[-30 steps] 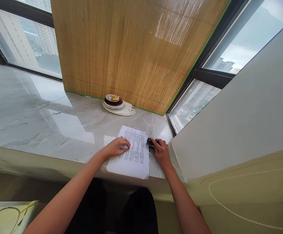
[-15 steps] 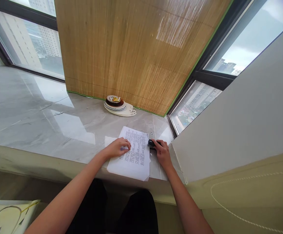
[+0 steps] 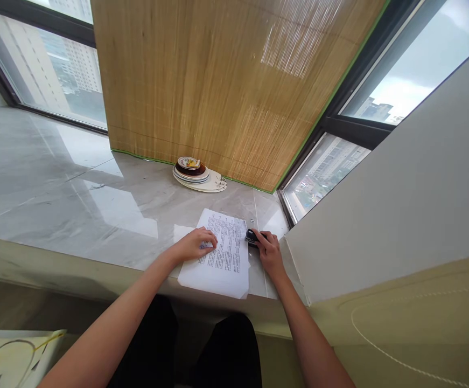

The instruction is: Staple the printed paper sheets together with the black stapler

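A stack of printed white paper sheets [image 3: 223, 253] lies near the front edge of a grey marble sill [image 3: 76, 199]. My left hand [image 3: 196, 243] rests on the sheets' left edge, fingers curled and pressing down. My right hand [image 3: 268, 252] grips a small black stapler [image 3: 252, 237] at the sheets' right edge, fingers closed over its top.
A stack of plates [image 3: 197, 174] sits farther back on the sill, in front of a bamboo blind [image 3: 226, 81]. Windows flank the blind. A grey wall panel [image 3: 379, 194] rises close on the right. A paper bag [image 3: 12, 358] lies at the lower left. My dark-clothed legs are below the sill.
Almost nothing differs. Both hands stay on the paper and the stapler; only the camera view has shifted slightly.
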Demonstrator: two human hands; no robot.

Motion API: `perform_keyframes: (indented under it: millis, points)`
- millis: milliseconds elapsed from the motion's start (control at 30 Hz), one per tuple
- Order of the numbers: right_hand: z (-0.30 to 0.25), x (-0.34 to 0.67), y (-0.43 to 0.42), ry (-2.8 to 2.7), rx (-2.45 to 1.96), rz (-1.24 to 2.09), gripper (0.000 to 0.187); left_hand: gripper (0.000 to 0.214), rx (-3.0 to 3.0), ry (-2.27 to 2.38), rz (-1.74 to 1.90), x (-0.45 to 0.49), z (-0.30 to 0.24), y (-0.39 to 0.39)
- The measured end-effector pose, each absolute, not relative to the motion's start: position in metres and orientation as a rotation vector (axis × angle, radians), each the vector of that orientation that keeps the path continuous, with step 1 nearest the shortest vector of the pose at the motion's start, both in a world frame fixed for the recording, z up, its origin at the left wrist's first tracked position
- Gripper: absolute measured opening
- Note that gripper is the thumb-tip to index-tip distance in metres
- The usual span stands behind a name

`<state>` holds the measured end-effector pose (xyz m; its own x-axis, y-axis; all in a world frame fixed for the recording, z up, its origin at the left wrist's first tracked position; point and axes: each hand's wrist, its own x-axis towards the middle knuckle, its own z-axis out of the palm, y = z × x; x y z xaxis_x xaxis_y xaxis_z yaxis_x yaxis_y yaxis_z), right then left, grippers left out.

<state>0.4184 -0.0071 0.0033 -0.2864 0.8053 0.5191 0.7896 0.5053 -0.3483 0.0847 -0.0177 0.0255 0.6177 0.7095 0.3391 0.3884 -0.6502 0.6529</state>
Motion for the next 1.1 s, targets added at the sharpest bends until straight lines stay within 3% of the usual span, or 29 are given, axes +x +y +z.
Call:
perform_keyframes:
  millis: [833,1100]
  points:
    - [0.004,0.415,-0.009,-2.171,-1.427,-0.119,0.049,0.008,2.316,0.874,0.817,0.085,0.025,-0.018]
    - [0.014,0.401,-0.017,-2.235,-1.584,-0.242,0.074,0.008,2.31,0.87,0.814,0.084,0.025,-0.018]
